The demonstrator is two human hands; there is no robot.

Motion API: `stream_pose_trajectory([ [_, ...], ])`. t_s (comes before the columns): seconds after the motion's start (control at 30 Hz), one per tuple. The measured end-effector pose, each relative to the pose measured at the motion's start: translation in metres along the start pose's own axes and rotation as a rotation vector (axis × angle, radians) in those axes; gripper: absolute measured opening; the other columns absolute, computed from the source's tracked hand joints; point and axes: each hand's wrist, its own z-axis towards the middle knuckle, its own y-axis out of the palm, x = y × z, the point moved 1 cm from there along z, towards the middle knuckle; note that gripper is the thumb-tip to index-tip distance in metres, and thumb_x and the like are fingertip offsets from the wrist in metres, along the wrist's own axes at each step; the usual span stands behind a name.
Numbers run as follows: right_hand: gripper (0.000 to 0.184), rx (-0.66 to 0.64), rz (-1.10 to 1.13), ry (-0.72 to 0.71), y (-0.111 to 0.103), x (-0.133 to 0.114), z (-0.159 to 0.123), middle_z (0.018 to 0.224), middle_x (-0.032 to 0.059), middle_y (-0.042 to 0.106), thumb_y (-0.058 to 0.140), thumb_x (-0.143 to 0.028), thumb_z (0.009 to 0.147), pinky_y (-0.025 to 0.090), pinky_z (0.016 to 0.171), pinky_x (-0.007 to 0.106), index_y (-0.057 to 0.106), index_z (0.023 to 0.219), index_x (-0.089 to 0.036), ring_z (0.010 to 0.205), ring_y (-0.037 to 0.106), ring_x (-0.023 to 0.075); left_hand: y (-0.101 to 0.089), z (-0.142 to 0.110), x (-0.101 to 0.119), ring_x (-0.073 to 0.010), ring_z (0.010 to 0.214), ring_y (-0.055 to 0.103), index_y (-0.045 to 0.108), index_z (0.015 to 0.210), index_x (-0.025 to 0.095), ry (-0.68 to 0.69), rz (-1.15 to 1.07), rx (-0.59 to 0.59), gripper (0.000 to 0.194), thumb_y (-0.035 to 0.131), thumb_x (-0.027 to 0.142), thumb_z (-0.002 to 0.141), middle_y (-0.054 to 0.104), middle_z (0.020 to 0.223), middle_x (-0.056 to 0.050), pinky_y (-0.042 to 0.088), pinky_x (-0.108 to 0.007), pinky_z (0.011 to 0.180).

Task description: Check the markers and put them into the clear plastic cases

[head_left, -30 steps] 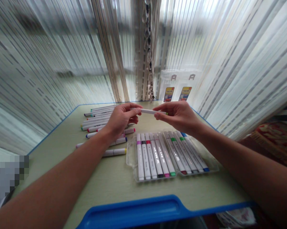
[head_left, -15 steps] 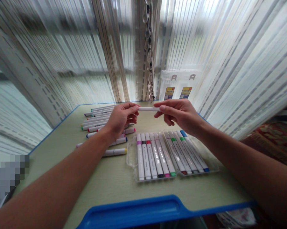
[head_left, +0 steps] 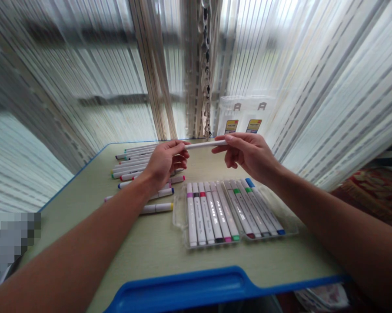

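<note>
A white marker (head_left: 204, 144) is held level above the table between my two hands. My left hand (head_left: 168, 161) pinches one end of it. My right hand (head_left: 244, 150) has thumb and forefinger closed on the other end, its remaining fingers curled. Below them lies a clear plastic case (head_left: 179, 217) with a row of white markers (head_left: 212, 213) with coloured bands and ends. Left of the case, more loose markers (head_left: 134, 167) lie in a rough column, partly hidden by my left hand and forearm. One with a yellow end (head_left: 157, 208) is closest to the case.
The pale table (head_left: 85, 191) has a blue edge with a raised blue tray lip (head_left: 183, 289) at the front. At the back right stands a clear plastic cover (head_left: 244, 113) with two yellow labels. String curtains (head_left: 101, 65) hang behind the table.
My right hand has shifted slightly up and right along the marker, tilting that end a little higher. More of the marker shows between my hands. The other markers have not moved.
</note>
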Motion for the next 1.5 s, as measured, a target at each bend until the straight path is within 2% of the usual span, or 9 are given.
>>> stream_pose_trajectory([
  [0.23,0.02,0.119,0.041,0.049,-0.003,0.0003,0.004,0.082,0.0095,0.078,0.064,-0.031,0.089,0.038,0.038,0.024,0.073,0.092,-0.013,0.043,0.057,0.0092,0.0006,-0.0009,0.0013,-0.0104,0.052,0.056,0.072,0.095,0.013,0.028,0.004,-0.022,0.015,0.058,0.017,0.089,0.067,0.072,-0.004,0.046,-0.025,0.054],
  [0.57,0.02,0.187,0.084,0.091,-0.0049,0.0001,0.0068,0.078,0.0105,0.077,0.057,-0.024,0.092,0.037,0.035,0.02,0.071,0.087,-0.011,0.04,0.057,0.0082,0.0021,-0.003,0.0025,-0.0086,0.054,0.059,0.074,0.1,0.012,0.062,0.04,-0.035,0.018,0.061,0.017,0.09,0.072,0.081,-0.005,0.047,-0.023,0.055],
  [1.07,0.013,0.152,0.05,0.092,-0.0051,0.0051,0.0068,0.073,0.0084,0.076,0.069,-0.025,0.086,0.037,0.036,0.019,0.072,0.082,-0.013,0.041,0.058,0.0081,-0.0015,0.0,-0.0038,-0.0074,0.054,0.06,0.073,0.09,0.014,0.097,0.11,-0.046,0.016,0.077,0.026,0.08,0.074,0.08,-0.005,0.049,-0.022,0.056],
  [1.5,0.023,0.033,0.009,0.067,-0.0056,0.0083,0.0047,0.069,0.0066,0.074,0.083,-0.032,0.076,0.039,0.037,0.018,0.069,0.078,-0.014,0.042,0.057,0.0072,0.0029,-0.0045,-0.003,-0.0073,0.054,0.055,0.075,0.083,0.012,0.1,0.168,-0.086,0.022,0.082,0.031,0.073,0.064,0.067,0.0,0.044,-0.022,0.054],
])
